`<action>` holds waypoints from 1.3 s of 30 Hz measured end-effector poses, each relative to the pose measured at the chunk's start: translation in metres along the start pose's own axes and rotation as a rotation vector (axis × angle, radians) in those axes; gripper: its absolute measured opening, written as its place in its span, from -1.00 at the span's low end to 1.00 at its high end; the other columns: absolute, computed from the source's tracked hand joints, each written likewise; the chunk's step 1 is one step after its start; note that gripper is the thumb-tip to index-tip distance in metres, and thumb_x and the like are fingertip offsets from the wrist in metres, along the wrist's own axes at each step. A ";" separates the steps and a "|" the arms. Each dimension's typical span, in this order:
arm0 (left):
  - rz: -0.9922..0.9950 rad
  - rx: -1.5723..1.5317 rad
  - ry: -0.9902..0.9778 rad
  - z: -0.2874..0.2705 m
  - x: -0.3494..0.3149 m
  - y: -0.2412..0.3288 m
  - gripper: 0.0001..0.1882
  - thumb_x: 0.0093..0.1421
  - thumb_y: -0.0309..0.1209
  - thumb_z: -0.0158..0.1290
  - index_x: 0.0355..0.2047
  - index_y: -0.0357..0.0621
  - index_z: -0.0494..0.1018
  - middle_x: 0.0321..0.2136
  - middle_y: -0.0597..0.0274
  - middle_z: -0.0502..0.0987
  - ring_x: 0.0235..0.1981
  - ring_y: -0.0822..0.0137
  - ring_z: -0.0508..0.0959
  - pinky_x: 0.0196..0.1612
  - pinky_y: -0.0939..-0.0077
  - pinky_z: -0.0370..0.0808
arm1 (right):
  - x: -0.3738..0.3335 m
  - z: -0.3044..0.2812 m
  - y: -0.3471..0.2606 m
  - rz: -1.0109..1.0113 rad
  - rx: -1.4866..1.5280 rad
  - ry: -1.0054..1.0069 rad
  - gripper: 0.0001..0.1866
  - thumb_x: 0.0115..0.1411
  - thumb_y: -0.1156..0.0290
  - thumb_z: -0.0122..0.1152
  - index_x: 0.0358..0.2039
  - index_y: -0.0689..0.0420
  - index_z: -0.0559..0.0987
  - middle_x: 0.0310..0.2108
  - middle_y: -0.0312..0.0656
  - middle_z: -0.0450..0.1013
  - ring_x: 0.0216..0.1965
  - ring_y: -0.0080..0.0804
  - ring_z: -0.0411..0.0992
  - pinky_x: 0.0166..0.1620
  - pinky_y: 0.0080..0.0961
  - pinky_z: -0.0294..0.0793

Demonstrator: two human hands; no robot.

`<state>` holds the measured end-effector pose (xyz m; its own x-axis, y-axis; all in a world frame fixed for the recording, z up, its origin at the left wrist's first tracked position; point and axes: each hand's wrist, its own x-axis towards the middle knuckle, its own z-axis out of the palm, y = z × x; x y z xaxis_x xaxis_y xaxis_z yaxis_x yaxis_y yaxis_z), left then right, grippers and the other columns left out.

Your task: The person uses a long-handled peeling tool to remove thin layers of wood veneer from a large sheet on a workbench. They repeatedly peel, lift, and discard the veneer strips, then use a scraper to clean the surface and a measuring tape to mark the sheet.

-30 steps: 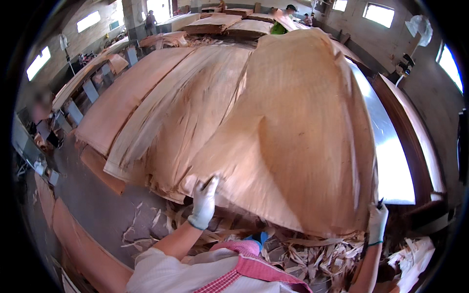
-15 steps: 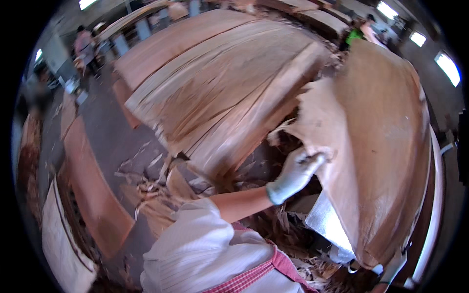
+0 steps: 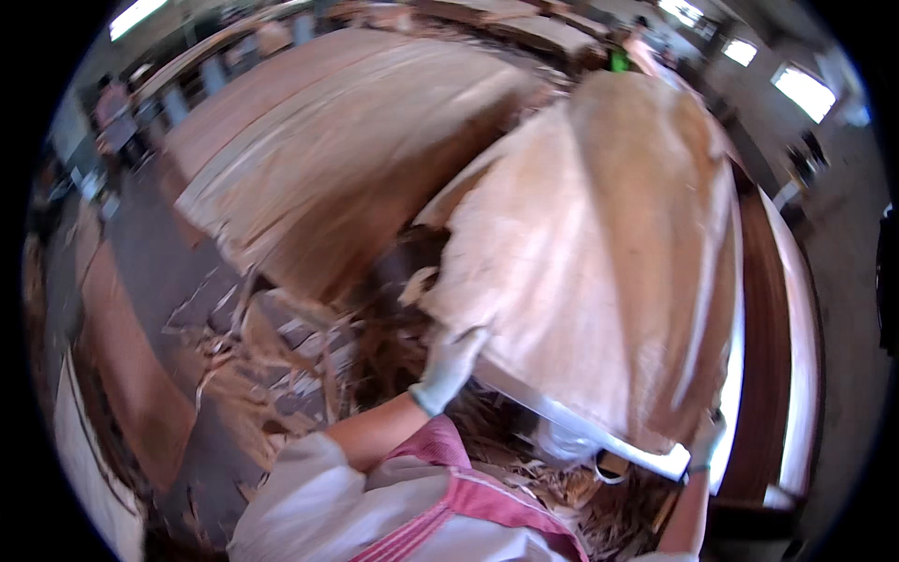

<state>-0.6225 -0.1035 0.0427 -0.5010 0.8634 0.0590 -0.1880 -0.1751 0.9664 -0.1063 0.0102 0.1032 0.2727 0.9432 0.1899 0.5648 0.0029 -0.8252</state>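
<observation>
A large, thin wood veneer sheet [image 3: 571, 281], tan to pinkish with a ragged left side, spreads in front of me, rippled over a shiny metal-edged surface [image 3: 562, 420]. My left hand [image 3: 451, 367], in a pale glove, pinches the sheet's near left corner, with the fingertips partly hidden by it. At the near right corner my right hand [image 3: 708, 438], gloved too, closes on the sheet's edge. To the left lies a wide stack of veneer sheets [image 3: 346, 140], its near right side in shadow.
Torn veneer scraps [image 3: 272, 375] litter the floor below and left of me. A long reddish sheet [image 3: 131, 365] lies further left. Dark brown and pale boards [image 3: 763, 347] stand along the right. A person [image 3: 117, 117] is at the far left; another in green [image 3: 618, 56] at the back.
My left hand has drawn the sheet's corner leftward, and the sheet is spread wider and flatter. My right hand has come further into view. The whole view has swung to the right.
</observation>
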 end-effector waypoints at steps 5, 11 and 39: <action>-0.459 -0.227 0.102 0.049 -0.031 -0.061 -0.83 0.25 -0.41 0.04 -0.23 -0.25 0.50 -0.37 0.28 0.54 -0.45 0.45 0.54 -0.39 0.53 0.60 | 0.043 -0.018 0.085 0.049 -0.227 0.133 -0.86 0.06 0.46 0.11 -0.54 0.25 0.40 -0.62 -0.38 0.25 -0.54 -0.60 0.18 -0.50 -0.53 0.22; -0.535 -0.173 0.134 0.055 -0.039 -0.128 -0.83 0.23 -0.38 0.07 -0.21 -0.17 0.50 -0.41 0.31 0.53 -0.47 0.46 0.52 -0.38 0.49 0.57 | 0.033 -0.004 0.112 0.107 -0.335 0.175 -0.72 0.11 0.29 0.12 -0.51 0.30 0.50 -0.59 0.09 0.45 -0.53 -0.14 0.45 -0.38 -0.22 0.40; -0.569 0.104 0.543 0.133 -0.023 -0.158 -0.80 0.19 -0.36 0.09 -0.23 -0.21 0.48 -0.41 0.28 0.46 -0.48 0.39 0.48 -0.49 0.42 0.60 | -0.061 -0.088 0.304 0.235 -0.358 -0.234 -0.73 0.09 0.32 0.17 -0.24 0.19 0.48 -0.41 -0.06 0.52 -0.35 -0.14 0.50 -0.27 -0.30 0.44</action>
<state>-0.4691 -0.0332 -0.0777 -0.6986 0.4511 -0.5555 -0.4728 0.2918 0.8315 0.1175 -0.0754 -0.1118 0.2660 0.9540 -0.1382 0.7526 -0.2951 -0.5887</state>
